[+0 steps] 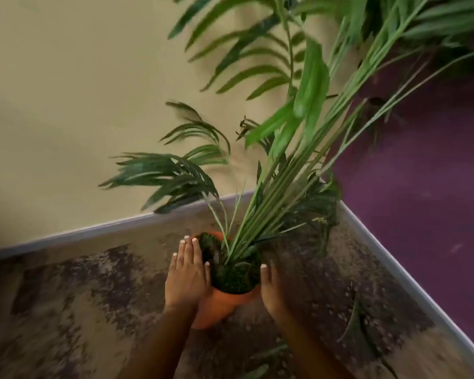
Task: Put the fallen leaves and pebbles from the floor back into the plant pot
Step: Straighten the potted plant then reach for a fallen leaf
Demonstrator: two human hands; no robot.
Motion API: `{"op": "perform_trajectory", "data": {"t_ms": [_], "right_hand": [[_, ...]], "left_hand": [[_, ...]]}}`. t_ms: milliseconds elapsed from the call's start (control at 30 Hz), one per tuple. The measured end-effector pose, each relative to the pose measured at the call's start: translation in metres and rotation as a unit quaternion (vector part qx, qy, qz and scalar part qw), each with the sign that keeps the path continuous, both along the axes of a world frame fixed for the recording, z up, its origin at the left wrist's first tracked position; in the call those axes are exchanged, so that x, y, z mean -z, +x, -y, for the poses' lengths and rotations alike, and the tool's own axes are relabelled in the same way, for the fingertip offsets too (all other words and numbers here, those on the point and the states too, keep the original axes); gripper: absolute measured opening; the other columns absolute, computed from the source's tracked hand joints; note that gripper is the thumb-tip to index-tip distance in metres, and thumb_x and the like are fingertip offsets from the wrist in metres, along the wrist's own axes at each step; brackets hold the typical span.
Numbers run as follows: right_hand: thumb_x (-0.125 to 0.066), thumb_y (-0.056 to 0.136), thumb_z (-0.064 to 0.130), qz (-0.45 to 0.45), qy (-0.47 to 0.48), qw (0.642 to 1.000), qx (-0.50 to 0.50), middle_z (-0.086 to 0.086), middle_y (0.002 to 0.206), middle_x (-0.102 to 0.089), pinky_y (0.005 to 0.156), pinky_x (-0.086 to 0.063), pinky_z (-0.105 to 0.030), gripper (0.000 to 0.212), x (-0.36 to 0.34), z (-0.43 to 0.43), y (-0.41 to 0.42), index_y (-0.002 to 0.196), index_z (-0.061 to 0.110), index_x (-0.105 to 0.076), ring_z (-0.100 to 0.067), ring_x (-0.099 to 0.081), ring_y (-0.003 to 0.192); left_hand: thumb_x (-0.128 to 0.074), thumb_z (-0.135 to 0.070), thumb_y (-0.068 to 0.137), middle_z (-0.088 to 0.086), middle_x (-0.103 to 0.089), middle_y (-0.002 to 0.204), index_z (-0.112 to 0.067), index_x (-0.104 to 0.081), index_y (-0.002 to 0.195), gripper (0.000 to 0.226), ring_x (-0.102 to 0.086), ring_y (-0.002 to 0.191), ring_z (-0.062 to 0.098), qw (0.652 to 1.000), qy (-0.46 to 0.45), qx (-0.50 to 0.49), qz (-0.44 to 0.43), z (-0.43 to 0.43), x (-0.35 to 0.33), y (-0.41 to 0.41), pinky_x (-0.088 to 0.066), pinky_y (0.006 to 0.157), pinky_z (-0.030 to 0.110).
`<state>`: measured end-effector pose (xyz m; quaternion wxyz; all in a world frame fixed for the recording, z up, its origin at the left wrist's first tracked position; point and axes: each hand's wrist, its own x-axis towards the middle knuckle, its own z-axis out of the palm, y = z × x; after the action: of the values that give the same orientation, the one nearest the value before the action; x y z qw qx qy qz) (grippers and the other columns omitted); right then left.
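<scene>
An orange plant pot stands on the patterned carpet in a room corner, filled with dark green moss, with tall palm fronds rising up and to the right. My left hand lies against the pot's left rim, fingers straight. On the opposite rim my right hand presses with its fingers extended. Fallen green leaves lie on the carpet to the right, and another leaf lies near the bottom edge. Small pale specks that may be pebbles are scattered right of the pot; the blur hides detail.
A beige wall with a grey skirting board runs behind the pot. On the right a purple wall meets it in the corner. Fronds overhang the top right. Open carpet stretches to the left.
</scene>
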<state>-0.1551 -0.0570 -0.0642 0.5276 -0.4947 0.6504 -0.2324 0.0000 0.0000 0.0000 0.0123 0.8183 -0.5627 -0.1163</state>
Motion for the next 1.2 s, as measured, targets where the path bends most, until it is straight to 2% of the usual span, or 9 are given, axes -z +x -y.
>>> {"op": "perform_trajectory", "data": {"t_ms": [100,167,267,400,600,733,867,1100,1200], "right_hand": [[-0.027,0.101,0.026,-0.008,-0.008,0.999,0.046,-0.017,0.156,-0.015,0.118,-0.017,-0.045,0.051,0.029,0.013,0.007,0.146,0.006,-0.014,-0.032,-0.018,0.143],[-0.027,0.101,0.027,0.019,0.016,0.997,0.079,-0.017,0.157,-0.014,0.119,-0.017,-0.044,0.052,0.043,0.021,0.011,0.146,0.005,-0.014,-0.031,-0.017,0.144],[-0.029,0.100,0.033,0.103,0.078,0.985,0.114,-0.016,0.153,-0.026,0.116,-0.024,-0.045,0.052,0.059,0.025,0.013,0.143,0.003,-0.025,-0.032,-0.028,0.139],[-0.036,0.098,0.038,0.266,0.155,0.943,0.126,-0.019,0.144,-0.042,0.112,-0.033,-0.049,0.053,0.069,0.033,0.018,0.138,0.004,-0.038,-0.034,-0.041,0.131],[-0.032,0.101,0.023,0.326,0.161,0.922,0.132,-0.028,0.123,-0.057,0.098,-0.046,-0.052,0.041,0.063,0.040,0.023,0.123,-0.003,-0.054,-0.040,-0.056,0.112],[-0.032,0.100,0.013,0.323,0.151,0.922,0.152,-0.025,0.118,-0.057,0.073,-0.053,-0.047,0.033,0.061,0.038,0.023,0.124,-0.001,-0.050,-0.037,-0.059,0.093],[-0.036,0.098,0.008,0.306,0.143,0.929,0.152,-0.026,0.133,-0.049,0.100,-0.044,-0.054,0.031,0.065,0.040,0.023,0.125,0.000,-0.049,-0.041,-0.049,0.119],[-0.036,0.098,0.004,0.292,0.073,0.943,0.142,-0.023,0.146,-0.035,0.109,-0.035,-0.055,0.043,0.044,0.071,0.007,0.140,0.004,-0.031,-0.039,-0.036,0.133],[-0.034,0.098,0.003,0.291,0.033,0.946,0.140,-0.024,0.143,-0.039,0.106,-0.039,-0.054,0.041,0.031,0.090,-0.012,0.138,0.004,-0.032,-0.040,-0.041,0.129]], "left_hand": [[-0.034,-0.019,0.097,0.020,0.004,0.159,0.003,0.002,0.149,0.067,0.004,0.149,0.031,0.997,-0.024,-0.057,-0.037,0.013,0.024,0.003,-0.004,0.121,0.035],[-0.044,-0.012,0.092,0.024,-0.001,0.158,0.007,-0.005,0.148,0.072,0.003,0.148,0.036,0.985,-0.071,-0.106,-0.113,0.023,0.033,0.003,-0.005,0.121,0.038],[-0.052,0.001,0.083,0.032,-0.022,0.149,0.017,-0.023,0.140,0.066,-0.014,0.141,0.043,0.955,-0.151,-0.167,-0.194,0.030,0.042,0.002,-0.017,0.117,0.042],[-0.055,0.008,0.079,0.035,-0.050,0.124,0.016,-0.047,0.117,0.039,-0.044,0.119,0.045,0.924,-0.211,-0.225,-0.226,0.036,0.051,0.005,-0.037,0.099,0.045],[-0.049,0.012,0.080,0.039,-0.060,0.108,0.020,-0.058,0.101,0.025,-0.058,0.104,0.047,0.849,-0.269,-0.305,-0.337,0.047,0.056,0.019,-0.046,0.088,0.048],[-0.042,0.018,0.077,0.042,-0.063,0.097,0.020,-0.063,0.095,0.028,-0.061,0.095,0.051,0.804,-0.301,-0.322,-0.399,0.048,0.058,0.024,-0.050,0.085,0.056],[-0.038,0.022,0.075,0.025,-0.061,0.082,0.018,-0.063,0.097,0.034,-0.060,0.081,0.035,0.756,-0.332,-0.333,-0.455,0.048,0.063,0.030,-0.051,0.086,0.058],[-0.042,0.021,0.083,0.021,-0.060,0.095,0.015,-0.061,0.110,0.034,-0.058,0.092,0.029,0.696,-0.346,-0.325,-0.539,0.076,0.061,0.023,-0.049,0.095,0.051],[-0.039,0.023,0.084,0.021,-0.060,0.098,0.012,-0.060,0.113,0.038,-0.058,0.093,0.029,0.681,-0.339,-0.295,-0.578,0.097,0.064,0.010,-0.051,0.085,0.043]]}}
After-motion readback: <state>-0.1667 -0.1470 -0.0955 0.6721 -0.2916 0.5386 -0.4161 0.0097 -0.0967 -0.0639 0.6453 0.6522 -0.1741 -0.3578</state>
